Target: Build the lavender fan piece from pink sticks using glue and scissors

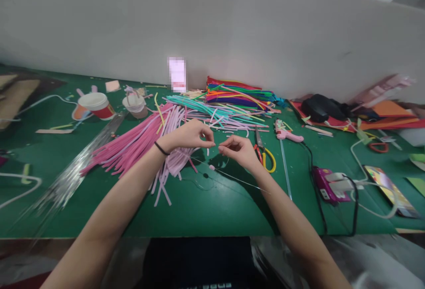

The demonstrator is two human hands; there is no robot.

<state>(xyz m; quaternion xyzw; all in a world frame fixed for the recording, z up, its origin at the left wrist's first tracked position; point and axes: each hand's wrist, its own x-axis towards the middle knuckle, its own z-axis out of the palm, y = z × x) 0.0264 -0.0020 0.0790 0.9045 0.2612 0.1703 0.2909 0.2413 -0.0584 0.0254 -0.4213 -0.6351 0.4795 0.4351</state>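
My left hand (195,135), with a black band at the wrist, is closed in a pinch, thumb against fingertips. Just to its right, my right hand (241,151) pinches too, the fingertips of both almost meeting. What they grip is too fine to make out. Below them a thin wire (239,179) slants above the table, with a small pale pink piece (211,167) on it. Behind and beneath my left hand lie lilac pipe cleaners (174,125) and pink pipe cleaners (129,140). Scissors (262,149) with red and yellow handles rest right of my right hand.
On the green table (215,218) are a bundle of silvery wires (83,156), a paper cup (96,105), multicoloured pipe cleaners (235,94), a pink glue gun (287,135), a purple power strip (328,185) with cords, and a phone (390,189). A pale partition (133,23) stands behind.
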